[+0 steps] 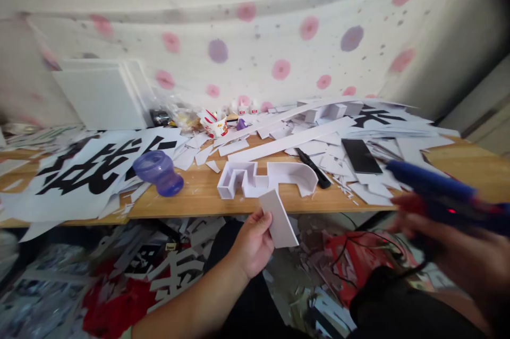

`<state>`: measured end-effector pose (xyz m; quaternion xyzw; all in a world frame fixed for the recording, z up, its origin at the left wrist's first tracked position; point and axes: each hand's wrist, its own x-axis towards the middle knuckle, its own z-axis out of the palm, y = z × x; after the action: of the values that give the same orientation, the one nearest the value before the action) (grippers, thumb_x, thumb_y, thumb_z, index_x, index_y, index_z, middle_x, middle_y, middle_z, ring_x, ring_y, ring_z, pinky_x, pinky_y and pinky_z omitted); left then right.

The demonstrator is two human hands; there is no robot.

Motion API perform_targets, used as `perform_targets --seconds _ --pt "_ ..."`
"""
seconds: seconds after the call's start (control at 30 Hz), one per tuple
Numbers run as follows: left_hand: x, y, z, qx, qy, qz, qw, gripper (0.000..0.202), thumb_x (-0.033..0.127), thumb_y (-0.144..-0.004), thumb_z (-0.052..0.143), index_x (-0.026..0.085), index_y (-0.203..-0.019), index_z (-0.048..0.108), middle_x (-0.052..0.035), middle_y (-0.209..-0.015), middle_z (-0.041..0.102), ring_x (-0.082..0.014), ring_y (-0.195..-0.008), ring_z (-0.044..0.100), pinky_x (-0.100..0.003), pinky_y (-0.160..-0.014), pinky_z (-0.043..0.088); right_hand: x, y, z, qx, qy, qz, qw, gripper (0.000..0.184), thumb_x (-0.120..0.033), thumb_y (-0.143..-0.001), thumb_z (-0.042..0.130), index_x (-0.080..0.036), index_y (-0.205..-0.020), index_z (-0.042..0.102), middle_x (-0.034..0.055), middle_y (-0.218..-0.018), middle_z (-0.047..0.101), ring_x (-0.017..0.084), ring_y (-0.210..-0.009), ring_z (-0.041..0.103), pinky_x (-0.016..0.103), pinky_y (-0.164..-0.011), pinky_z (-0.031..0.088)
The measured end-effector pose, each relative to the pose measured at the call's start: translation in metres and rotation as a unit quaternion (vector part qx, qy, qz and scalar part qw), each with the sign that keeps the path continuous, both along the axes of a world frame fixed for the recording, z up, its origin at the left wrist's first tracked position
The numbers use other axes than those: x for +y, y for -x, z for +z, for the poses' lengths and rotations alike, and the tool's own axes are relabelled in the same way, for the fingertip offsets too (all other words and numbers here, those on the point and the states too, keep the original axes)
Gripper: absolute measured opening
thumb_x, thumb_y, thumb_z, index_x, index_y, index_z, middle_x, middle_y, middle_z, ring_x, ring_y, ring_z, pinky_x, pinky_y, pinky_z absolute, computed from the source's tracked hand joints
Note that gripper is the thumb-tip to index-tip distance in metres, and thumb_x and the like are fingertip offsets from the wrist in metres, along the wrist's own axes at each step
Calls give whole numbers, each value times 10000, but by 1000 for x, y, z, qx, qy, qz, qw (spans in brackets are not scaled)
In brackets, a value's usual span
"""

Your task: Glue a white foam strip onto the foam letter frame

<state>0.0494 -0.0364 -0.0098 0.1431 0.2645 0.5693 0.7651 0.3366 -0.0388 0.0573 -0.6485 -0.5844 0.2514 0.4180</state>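
1. My left grip [255,243], just below the centre of the frame, is closed on a white card [279,219], with the thumb and fingers at its left edge.
2. The card is tilted, its top end leaning left. It overlaps the near edge of the white form [261,186] in my view; I cannot tell whether the two touch.
3. The form sits at the centre of the frame, near the front edge of the desk [195,195]. Its thin walls stand upright, in square bends on the left and a curve on the right.
4. My right grip [446,248], at the right of the frame, is wrapped around a blue gun [434,187]. It points left and shows a small red light; both are blurred, so I cannot make out how each finger sits.
5. Just right of the form lies a black knife [313,166], and farther right a black slab [360,157] among white scraps.
6. Left of the form stands a purple jar [157,171], beside a sheet [99,169] with bold black characters.
7. Behind the form, long white strips [290,138] slant up toward the right, and a patterned cup [215,125] stands near their left ends.
8. White boards [99,97] lean at the upper left, before a dotted curtain [255,47].
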Motion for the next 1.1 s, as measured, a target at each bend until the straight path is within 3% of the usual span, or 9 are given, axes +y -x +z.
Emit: perform_targets --seconds 0.1,0.2,0.33,0.5,0.67,0.83,1.1 --pt "-3 -3 1 -9 -1 -30 999 226 278 -728 790 137 -874 691 -30 -768 739 -126 -686 668 -210 -658 493 -14 33 -3 174 90 102 975 395 -533 -716 708 -231 -969 694 107 -817 721 268 -685 689 386 -601 579" --pt "-7 -5 -2 -13 -10 -45 999 187 288 -762 760 126 -793 671 -13 -663 698 -103 -590 629 -190 -576 461 -18 61 -7 232 119 157 952 339 -474 -710 739 -229 -942 704 76 -916 726 233 -749 680 357 -652 584" --pt "-8 -7 -4 2 -18 -46 999 201 298 -771 749 120 -821 669 -18 -663 690 -112 -577 623 -202 -574 462 -12 66 -15 211 100 214 949 237 -433 -749 722 -233 -876 713 60 -865 715 199 -729 662 314 -667 569" --pt "-4 -11 -1 12 -11 -55 998 235 289 -746 774 108 -858 674 -40 -716 710 -118 -618 647 -202 -612 476 -1 52 -22 152 98 253 950 219 -408 -765 713 -223 -882 720 76 -886 733 237 -791 698 317 -680 596" --pt "-2 -14 0 18 -7 -54 998 238 278 -703 811 115 -825 688 -17 -684 702 -90 -595 633 -168 -599 466 1 51 -20 126 78 256 955 200 -407 -759 699 -248 -878 721 63 -840 742 224 -654 692 279 -521 584" --pt "0 -13 -2 29 -24 -62 997 220 302 -728 789 117 -776 680 -11 -661 685 -87 -564 611 -171 -551 447 1 54 -17 111 67 256 958 190 -420 -746 699 -251 -831 723 52 -787 740 232 -657 693 296 -563 599" --pt "-2 -11 -9 19 3 -60 998 303 267 -692 820 125 -935 706 -42 -801 745 -126 -693 683 -203 -676 506 -1 54 -19 112 67 251 959 190 -428 -756 697 -253 -825 721 51 -796 742 230 -680 700 295 -593 603"
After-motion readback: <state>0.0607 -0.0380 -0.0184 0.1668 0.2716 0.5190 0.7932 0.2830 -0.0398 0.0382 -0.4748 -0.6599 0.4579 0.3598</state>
